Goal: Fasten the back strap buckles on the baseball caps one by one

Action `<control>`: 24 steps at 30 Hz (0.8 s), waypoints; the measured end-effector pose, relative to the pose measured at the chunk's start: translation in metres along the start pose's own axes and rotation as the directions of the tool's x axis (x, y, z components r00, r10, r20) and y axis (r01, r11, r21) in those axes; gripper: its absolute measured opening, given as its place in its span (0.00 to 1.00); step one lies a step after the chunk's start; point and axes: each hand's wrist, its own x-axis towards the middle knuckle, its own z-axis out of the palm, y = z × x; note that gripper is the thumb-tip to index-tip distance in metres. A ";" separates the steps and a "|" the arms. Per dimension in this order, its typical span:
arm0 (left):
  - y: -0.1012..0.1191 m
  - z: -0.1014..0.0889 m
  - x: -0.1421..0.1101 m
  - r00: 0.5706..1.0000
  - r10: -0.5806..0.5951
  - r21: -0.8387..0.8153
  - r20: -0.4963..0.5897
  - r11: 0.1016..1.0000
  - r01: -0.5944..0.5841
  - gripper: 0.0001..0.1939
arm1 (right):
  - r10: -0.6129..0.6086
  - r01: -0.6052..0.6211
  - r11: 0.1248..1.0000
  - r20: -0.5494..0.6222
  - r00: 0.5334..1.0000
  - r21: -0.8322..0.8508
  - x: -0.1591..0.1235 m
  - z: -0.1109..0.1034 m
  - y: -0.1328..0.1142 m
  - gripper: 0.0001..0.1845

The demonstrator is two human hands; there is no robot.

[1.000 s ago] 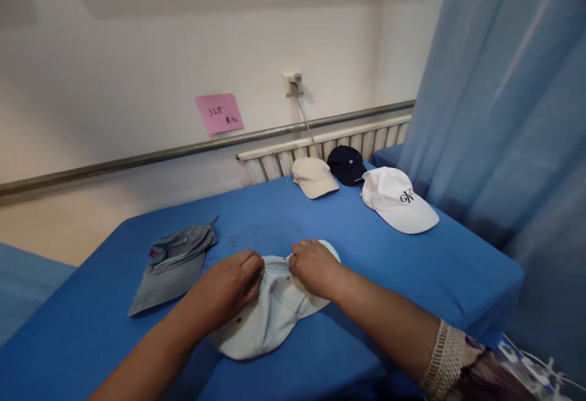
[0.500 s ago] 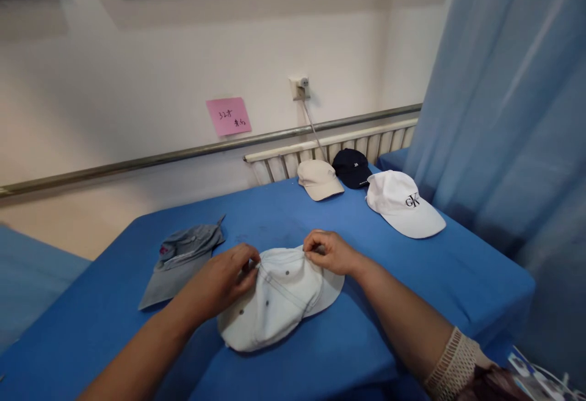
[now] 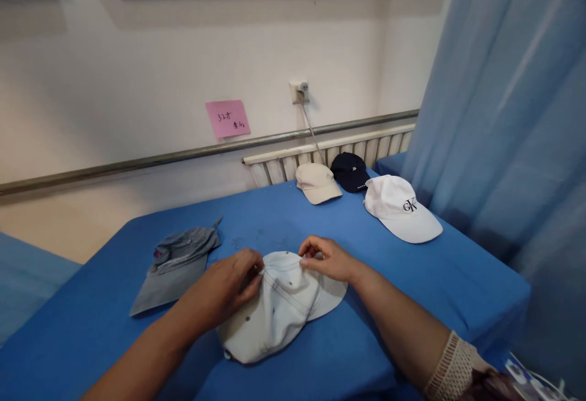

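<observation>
A pale blue-white cap [image 3: 279,309] lies on the blue table [image 3: 403,291] right in front of me. My left hand [image 3: 224,288] pinches its left edge with curled fingers. My right hand [image 3: 325,259] pinches the top edge of the same cap. Both hands are closed on the fabric, and the crown bulges up between them. A flattened grey cap [image 3: 176,260] lies just to the left of my left hand.
At the far side of the table sit a beige cap [image 3: 315,182], a navy cap [image 3: 350,171] and a white cap with a black logo [image 3: 400,207]. A radiator, a wall rail and a pink note are behind. A blue curtain [image 3: 503,114] hangs at the right.
My hands moved from pressing on top of the pale cap to pinching its edges. The crown has come up and rounded out between them.
</observation>
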 end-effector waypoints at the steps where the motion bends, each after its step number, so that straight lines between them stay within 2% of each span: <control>1: 0.000 0.001 0.000 1.000 0.008 0.006 -0.002 1.000 -0.008 0.05 | -0.029 0.031 0.997 0.025 0.999 -0.073 -0.002 0.000 -0.003 0.12; 3: 0.000 0.002 0.001 1.000 0.014 0.014 -0.005 1.000 -0.013 0.04 | -0.092 0.110 0.971 0.096 0.991 -0.211 -0.005 0.000 -0.008 0.18; 5: -0.001 0.004 0.001 1.000 0.017 0.013 -0.012 1.000 -0.016 0.04 | -0.129 0.175 0.927 0.157 0.979 -0.333 -0.008 0.001 -0.012 0.20; 7: -0.002 0.005 0.001 1.000 0.023 0.009 -0.014 1.000 -0.023 0.05 | -0.151 0.226 0.857 0.193 0.969 -0.464 -0.009 0.003 -0.016 0.17; 10: -0.003 0.006 0.001 0.999 0.031 0.014 -0.007 0.999 -0.031 0.05 | -0.162 0.280 0.706 0.236 0.958 -0.651 -0.010 0.006 -0.023 0.08; 12: -0.003 0.006 0.001 0.999 0.032 0.020 -0.001 0.999 -0.032 0.05 | -0.150 0.289 0.618 0.251 0.956 -0.731 -0.009 0.008 -0.027 0.06; 14: -0.003 0.005 0.002 0.999 0.034 0.032 0.003 0.999 -0.034 0.05 | -0.148 0.280 0.575 0.239 0.960 -0.768 -0.009 0.010 -0.029 0.05; 17: -0.004 0.001 0.005 0.999 0.040 0.060 0.002 0.997 -0.040 0.05 | -0.195 0.246 0.627 0.157 0.968 -0.739 -0.007 0.009 -0.023 0.06; 20: -0.008 -0.004 0.010 0.999 0.046 0.058 -0.017 0.997 -0.045 0.06 | -0.257 0.180 0.775 -0.042 0.966 -0.606 -0.004 0.005 -0.011 0.07; 22: -0.009 -0.006 0.014 0.998 0.052 0.065 -0.022 0.997 -0.051 0.07 | -0.256 0.149 0.855 -0.156 0.954 -0.496 -0.004 0.003 -0.005 0.07; 24: -0.009 -0.007 0.018 0.998 0.059 0.097 -0.001 0.994 -0.058 0.07 | -0.236 0.145 0.898 -0.177 0.955 -0.416 -0.004 0.002 -0.002 0.07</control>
